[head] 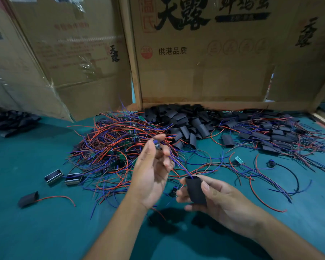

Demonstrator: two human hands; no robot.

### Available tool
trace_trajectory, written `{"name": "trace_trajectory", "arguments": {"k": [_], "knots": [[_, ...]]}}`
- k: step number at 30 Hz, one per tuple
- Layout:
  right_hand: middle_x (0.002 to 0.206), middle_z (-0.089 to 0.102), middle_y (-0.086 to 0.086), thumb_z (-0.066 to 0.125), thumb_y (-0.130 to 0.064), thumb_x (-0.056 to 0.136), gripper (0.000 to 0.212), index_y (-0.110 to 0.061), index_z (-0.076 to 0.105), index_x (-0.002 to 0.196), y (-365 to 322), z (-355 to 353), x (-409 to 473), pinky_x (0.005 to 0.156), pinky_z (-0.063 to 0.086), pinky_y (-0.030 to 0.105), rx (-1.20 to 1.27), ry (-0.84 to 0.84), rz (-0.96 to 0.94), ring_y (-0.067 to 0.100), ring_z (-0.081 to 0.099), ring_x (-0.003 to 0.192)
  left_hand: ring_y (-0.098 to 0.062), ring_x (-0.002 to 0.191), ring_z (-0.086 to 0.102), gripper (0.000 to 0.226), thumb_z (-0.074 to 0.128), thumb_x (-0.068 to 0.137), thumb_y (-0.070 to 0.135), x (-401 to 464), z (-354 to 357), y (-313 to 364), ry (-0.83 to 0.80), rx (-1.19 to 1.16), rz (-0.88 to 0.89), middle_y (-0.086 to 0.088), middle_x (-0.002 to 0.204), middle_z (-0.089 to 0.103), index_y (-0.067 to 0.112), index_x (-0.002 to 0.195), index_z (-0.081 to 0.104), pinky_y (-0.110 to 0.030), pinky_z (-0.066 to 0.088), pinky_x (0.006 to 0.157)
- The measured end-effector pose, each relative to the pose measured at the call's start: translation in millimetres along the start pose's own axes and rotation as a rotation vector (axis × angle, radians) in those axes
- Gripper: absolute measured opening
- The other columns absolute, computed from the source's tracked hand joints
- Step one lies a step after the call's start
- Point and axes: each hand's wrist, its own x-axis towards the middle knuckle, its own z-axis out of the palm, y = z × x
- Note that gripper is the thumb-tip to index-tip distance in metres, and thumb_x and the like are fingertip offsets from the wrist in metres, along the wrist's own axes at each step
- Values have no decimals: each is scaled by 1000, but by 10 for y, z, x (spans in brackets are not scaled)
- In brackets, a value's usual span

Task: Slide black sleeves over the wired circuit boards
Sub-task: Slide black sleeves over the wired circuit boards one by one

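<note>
Right hand (212, 196): nearest, low and right of centre; thumb and fingers wrapped round a black sleeve (195, 190), held upright with its open end up.
Wires (180, 166): blue and red, running from the sleeve's mouth up to the other hand.
Left hand (152, 169): raised just left of the sleeve, fingertips pinching a small board (157, 144) where those wires start; the board is blurred and still outside the sleeve.
Table (36, 231): teal cloth under everything.
Loose sleeve (28, 199): near left on the cloth, a red wire trailing out of it.
Metal parts (64, 177): two small boxy pieces side by side, left of the hands.
Bare boards (111, 145): a tangled heap of red and blue leads with green boards, behind the left hand.
Sleeve pile (186, 121): black empties heaped further back, centre.
Sleeved boards (274, 136): spread out far right, wires sticking out.
Cardboard (204, 62): printed panels standing along the far edge.
</note>
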Motion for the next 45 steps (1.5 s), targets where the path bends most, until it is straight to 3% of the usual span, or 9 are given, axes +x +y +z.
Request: {"name": "trace_trajectory", "arguments": {"k": [3,7,10,15,20,25,35,41,45], "knots": [[118,67,19,58,-36,90,44,-6,60,123,-47,-60,-21,96,50,38,-198,53,-3,32,62,115,-16,69,61,30,51,95,38,-74,64,-71,-82,205,-1,-10,87,70,10,105,58,-23,51,67],[113,71,-2,48,-25,97,29,-12,58,120,-118,-93,-24,92,46,19,-603,138,-120,9,63,109,-23,89,70,17,51,97,32,-125,95,-174,-168,343,-51,-22,110,72,16,98,47,-28,53,79],[107,69,-12,51,-36,93,29,-23,58,118,-126,-110,-12,93,47,29,-990,310,-245,4,62,104,-22,107,66,8,60,95,24,-141,74,-241,-180,388,-24,-15,120,70,20,101,57,-31,51,91],[106,66,-21,50,-57,89,40,-30,57,119,-142,-82,-28,86,44,17,-1164,441,-419,1,60,99,-11,79,63,15,72,85,11,-141,78,-283,-144,521,40,0,86,68,18,98,69,-20,49,77],[109,64,-4,55,-35,91,40,-11,59,123,-152,-77,-25,88,35,5,-1395,503,-542,4,54,99,-16,72,63,14,72,83,10,-157,71,-309,-162,499,25,-6,79,68,16,96,70,-23,50,74],[114,61,4,55,-26,92,39,-5,59,124,-191,-58,-25,92,39,19,-1501,494,-606,15,55,105,-18,73,62,19,71,80,25,-154,93,-304,-160,400,-34,-10,79,68,16,97,76,-25,50,74],[114,63,3,58,-24,91,38,-6,62,123,-197,-19,-53,93,33,7,-1497,440,-571,10,54,105,-17,68,61,13,75,80,11,-173,81,-295,-159,485,6,-7,77,67,16,91,70,-23,50,69],[114,63,1,46,-38,95,45,-7,62,124,-157,-71,-26,95,32,5,-1482,446,-580,7,53,107,-17,67,60,8,71,80,15,-152,59,-315,-158,488,-11,-11,72,66,12,87,73,-22,49,67],[118,63,-1,44,-39,96,45,-12,60,127,-138,-96,-46,95,40,18,-1496,447,-553,13,56,110,-17,67,60,6,66,81,6,-159,57,-322,-169,559,18,-11,71,67,6,87,68,-22,50,66]]}}
